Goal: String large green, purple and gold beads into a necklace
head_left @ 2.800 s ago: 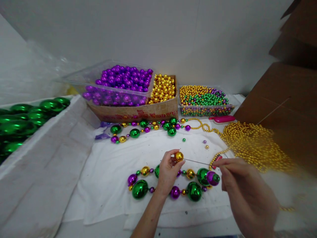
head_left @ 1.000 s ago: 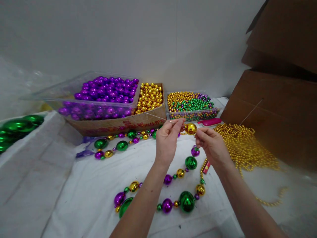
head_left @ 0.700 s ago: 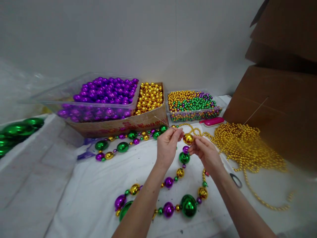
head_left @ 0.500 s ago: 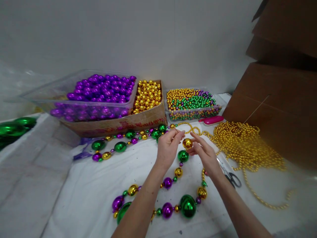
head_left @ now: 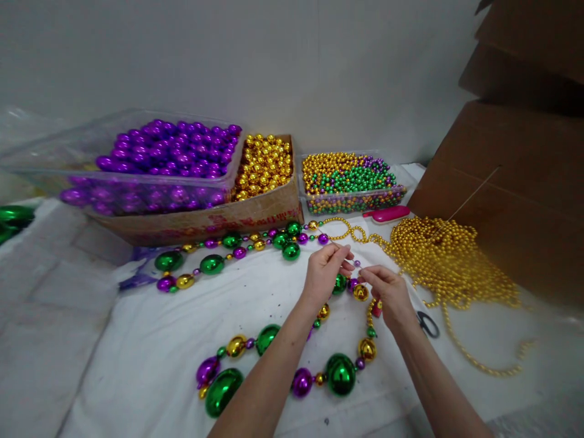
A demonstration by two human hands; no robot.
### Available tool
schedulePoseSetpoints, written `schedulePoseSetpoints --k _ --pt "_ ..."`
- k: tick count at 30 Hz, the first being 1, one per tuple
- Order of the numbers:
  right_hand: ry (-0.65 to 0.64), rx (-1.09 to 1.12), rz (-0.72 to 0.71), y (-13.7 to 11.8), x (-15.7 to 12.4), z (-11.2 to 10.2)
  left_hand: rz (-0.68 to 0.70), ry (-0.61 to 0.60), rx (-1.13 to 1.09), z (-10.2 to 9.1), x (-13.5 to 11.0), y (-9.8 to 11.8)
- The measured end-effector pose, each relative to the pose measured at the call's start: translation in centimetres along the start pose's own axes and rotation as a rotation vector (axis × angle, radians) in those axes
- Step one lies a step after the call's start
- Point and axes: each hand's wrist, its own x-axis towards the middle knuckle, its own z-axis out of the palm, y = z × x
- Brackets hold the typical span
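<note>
My left hand (head_left: pixel 326 267) is closed in a pinch on a thin string, above the white cloth. My right hand (head_left: pixel 387 291) pinches the same string just to the right. A small purple bead (head_left: pixel 357 263) hangs on the string between my fingertips. Close below are a gold bead (head_left: pixel 360 292) and a green bead (head_left: pixel 339 284) of the strand. The bead necklace (head_left: pixel 341 375), with large green, purple and gold beads, loops over the cloth beneath my forearms, which hide part of it.
Behind stand a clear bin of purple beads (head_left: pixel 168 149), a cardboard box of gold beads (head_left: pixel 264 161) and a tray of small mixed beads (head_left: pixel 353 176). A second bead strand (head_left: pixel 212 264) lies left. On the right are a pink-handled tool (head_left: pixel 390 213), heaped gold bead chain (head_left: pixel 438 255), scissors (head_left: pixel 429 325) and cardboard (head_left: pixel 493 158).
The gold bead that was between my hands now sits lower, with a small purple bead on the string above it. My right fingers have closed into a pinch, and the view has shifted slightly.
</note>
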Motion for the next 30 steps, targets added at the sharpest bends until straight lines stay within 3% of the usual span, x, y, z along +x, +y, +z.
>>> schedulePoseSetpoints --k 4,8,10,14,19,24,30 --pt "0.114 0.142 0.019 -0.9 -0.7 -1.2 0.042 -0.143 0.097 0.0 0.4 -1.5" --pt "0.146 0.252 -0.008 -3.1 -2.0 -2.1 0.268 -0.255 0.561 -0.1 0.4 -4.1" --pt "0.14 0.296 -0.026 -4.3 -2.6 -2.6 0.304 -0.346 0.741 0.0 0.1 -5.2" --pt "0.167 0.389 -0.055 -5.8 -3.1 -3.7 0.183 -0.541 0.912 -0.5 -0.9 -5.9" --pt "0.22 0.401 -0.034 -4.5 -2.6 -5.1 -0.018 -0.654 0.971 -3.5 -3.2 -4.0" --pt "0.202 0.44 0.045 -1.9 -2.1 -4.7 -0.079 -0.649 1.029 -6.7 -6.5 -2.6" --pt "0.133 0.486 0.146 0.1 -1.8 -3.0 -0.174 -0.377 1.228 -8.7 -8.4 -1.7"
